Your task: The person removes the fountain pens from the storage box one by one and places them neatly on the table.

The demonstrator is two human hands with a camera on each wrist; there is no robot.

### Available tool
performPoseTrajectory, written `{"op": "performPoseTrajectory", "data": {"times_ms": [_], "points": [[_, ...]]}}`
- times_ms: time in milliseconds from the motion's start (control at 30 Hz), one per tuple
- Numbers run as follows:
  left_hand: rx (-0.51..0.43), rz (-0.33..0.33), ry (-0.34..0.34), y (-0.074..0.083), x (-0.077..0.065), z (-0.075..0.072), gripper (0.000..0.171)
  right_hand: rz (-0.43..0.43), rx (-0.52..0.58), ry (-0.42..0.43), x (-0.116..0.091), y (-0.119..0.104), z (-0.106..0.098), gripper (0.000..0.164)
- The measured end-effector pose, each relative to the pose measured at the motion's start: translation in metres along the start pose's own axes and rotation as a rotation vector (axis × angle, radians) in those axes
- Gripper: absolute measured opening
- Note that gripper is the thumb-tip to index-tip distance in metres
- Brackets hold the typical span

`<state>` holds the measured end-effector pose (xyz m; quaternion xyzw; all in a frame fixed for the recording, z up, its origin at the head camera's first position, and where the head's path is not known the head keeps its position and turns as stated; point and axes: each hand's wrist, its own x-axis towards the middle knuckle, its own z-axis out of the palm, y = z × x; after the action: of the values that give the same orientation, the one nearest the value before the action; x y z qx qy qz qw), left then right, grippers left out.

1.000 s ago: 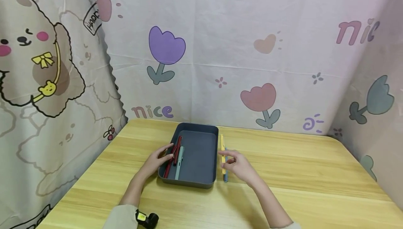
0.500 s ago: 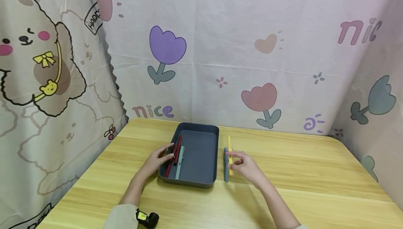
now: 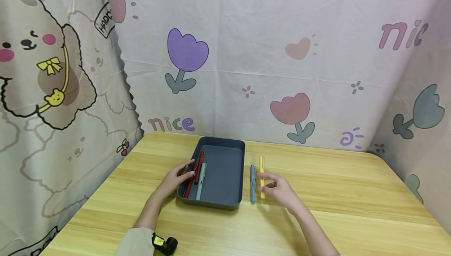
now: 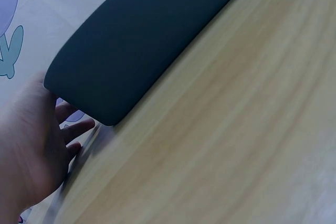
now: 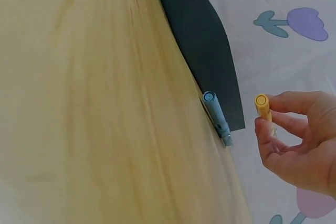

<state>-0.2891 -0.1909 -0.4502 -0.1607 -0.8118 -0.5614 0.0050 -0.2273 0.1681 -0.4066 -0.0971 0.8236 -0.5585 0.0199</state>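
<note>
My right hand (image 3: 279,190) pinches a yellow pen (image 3: 261,166) between thumb and fingers, right of the tray. In the right wrist view the yellow pen (image 5: 261,101) points its end at the camera, above the table. A blue pen (image 3: 253,185) lies on the table between that hand and the dark grey tray (image 3: 225,206). At the tray's left side my left hand (image 3: 175,180) holds the wall, thumb and a finger over the rim. Inside, along the left, lie two red pens (image 3: 199,166) and a pale green pen (image 3: 201,181).
The light wood table (image 3: 338,193) extends to the right and in front of the tray. A printed cloth (image 3: 229,103) hangs behind it and at both sides. A black device (image 3: 165,245) is strapped to the left wrist.
My right hand has carried the yellow pen to the right, from over the blue pen to beside it. The blue pen now shows fully. My left hand and the tray stay put.
</note>
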Motion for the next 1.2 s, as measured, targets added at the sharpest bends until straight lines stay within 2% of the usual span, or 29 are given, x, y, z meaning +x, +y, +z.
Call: {"op": "performPoseTrajectory", "data": {"times_ms": [367, 467, 700, 967, 1033, 1200], "points": [[-0.001, 0.001, 0.003, -0.001, 0.000, -0.001, 0.053, 0.012, 0.043, -0.002, 0.001, 0.012, 0.000, 0.044], [-0.001, 0.001, 0.002, -0.001, 0.000, -0.001, 0.054, 0.010, 0.053, -0.008, -0.001, 0.008, 0.001, 0.043], [0.002, 0.001, -0.002, -0.001, 0.000, -0.001, 0.054, 0.030, 0.079, -0.004, 0.004, 0.024, 0.005, 0.043], [0.006, -0.007, -0.008, 0.001, 0.000, -0.001, 0.054, 0.022, 0.071, 0.001, 0.005, 0.029, 0.006, 0.042], [-0.004, -0.014, -0.013, 0.005, -0.001, -0.001, 0.054, 0.018, 0.055, 0.004, 0.005, 0.030, 0.006, 0.042], [-0.007, -0.020, -0.025, 0.025, -0.009, -0.002, 0.052, 0.028, 0.001, 0.029, 0.005, 0.032, 0.006, 0.041]]}}
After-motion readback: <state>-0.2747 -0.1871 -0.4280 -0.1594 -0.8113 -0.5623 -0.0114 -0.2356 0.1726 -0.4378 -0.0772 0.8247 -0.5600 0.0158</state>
